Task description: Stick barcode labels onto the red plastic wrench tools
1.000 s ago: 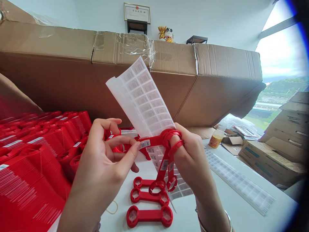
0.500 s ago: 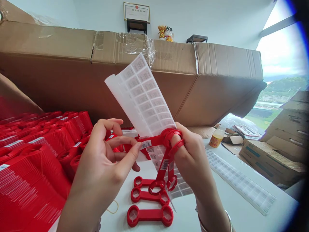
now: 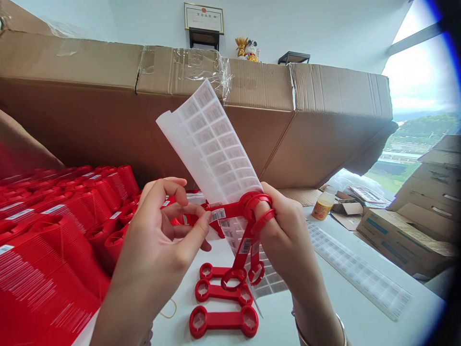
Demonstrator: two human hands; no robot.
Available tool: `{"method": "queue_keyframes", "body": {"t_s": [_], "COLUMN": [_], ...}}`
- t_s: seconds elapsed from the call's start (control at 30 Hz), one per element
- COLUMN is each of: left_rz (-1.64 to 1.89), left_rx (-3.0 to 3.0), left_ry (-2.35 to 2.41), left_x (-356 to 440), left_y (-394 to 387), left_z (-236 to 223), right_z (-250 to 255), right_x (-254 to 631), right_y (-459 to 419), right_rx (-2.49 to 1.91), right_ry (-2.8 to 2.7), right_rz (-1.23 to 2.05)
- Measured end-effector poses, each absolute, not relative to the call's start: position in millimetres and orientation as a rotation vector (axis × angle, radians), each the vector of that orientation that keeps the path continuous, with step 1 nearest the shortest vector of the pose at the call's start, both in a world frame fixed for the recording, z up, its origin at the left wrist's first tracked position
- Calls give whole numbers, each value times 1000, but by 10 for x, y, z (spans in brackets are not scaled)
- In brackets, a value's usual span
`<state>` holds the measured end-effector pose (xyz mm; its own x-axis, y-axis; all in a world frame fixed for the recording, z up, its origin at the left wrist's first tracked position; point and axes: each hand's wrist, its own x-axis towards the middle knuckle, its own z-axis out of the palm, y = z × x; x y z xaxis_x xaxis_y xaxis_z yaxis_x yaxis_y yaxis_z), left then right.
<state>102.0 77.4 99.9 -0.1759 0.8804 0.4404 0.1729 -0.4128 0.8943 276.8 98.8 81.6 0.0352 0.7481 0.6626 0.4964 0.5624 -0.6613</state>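
My left hand (image 3: 169, 235) pinches a red plastic piece with ringed ends (image 3: 230, 210), thumb beside a white barcode label (image 3: 218, 215) on its bar. My right hand (image 3: 284, 230) is closed, with the rings of several such red pieces around its fingers. Two labelled ones (image 3: 245, 250) hang down from it. A curled sheet of barcode stickers (image 3: 223, 144) rises from behind the right hand and continues below it toward the table. More red double-ringed pieces (image 3: 224, 321) lie on the white table under my hands.
Stacks of red pieces (image 3: 46, 250) fill the left side. A large cardboard box (image 3: 216, 125) spans the back. Another sticker sheet (image 3: 360, 269) lies at the right, near a bottle (image 3: 323, 204) and a carton (image 3: 403, 240). A rubber band (image 3: 169, 310) lies in front.
My left hand has shifted very slightly, its thumb still at the label. The top of the sticker sheet has tilted a little to the left.
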Motion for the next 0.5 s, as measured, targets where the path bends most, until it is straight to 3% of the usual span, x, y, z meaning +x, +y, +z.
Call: {"method": "queue_keyframes", "body": {"t_s": [0.5], "left_rz": [1800], "left_rx": [1686], "left_ry": [1327], "left_x": [1088], "left_y": [980], "left_z": [906], "right_z": [791], "right_x": [2724], "right_y": [1031], "right_rx": [-1067], "right_ry": [-1601], "right_rz": [191]}}
